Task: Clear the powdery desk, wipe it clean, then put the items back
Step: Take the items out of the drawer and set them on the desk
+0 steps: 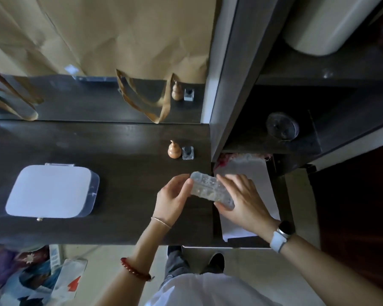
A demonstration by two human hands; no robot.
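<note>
Hands (175,199) around clear compartmented box (210,192)

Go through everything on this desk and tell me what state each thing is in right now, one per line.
clear compartment box: lid closed, held above the desk's right edge.
left hand: grips the box's left end.
right hand: grips the box's right end.
white-lidded case: closed, flat on the desk.
wooden gourd: upright.
square glass bottle: upright, capped, beside the gourd.

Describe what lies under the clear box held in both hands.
Under the clear box: the desk edge and white paper in the gap beside it. What the hands cover cannot be seen.
</note>
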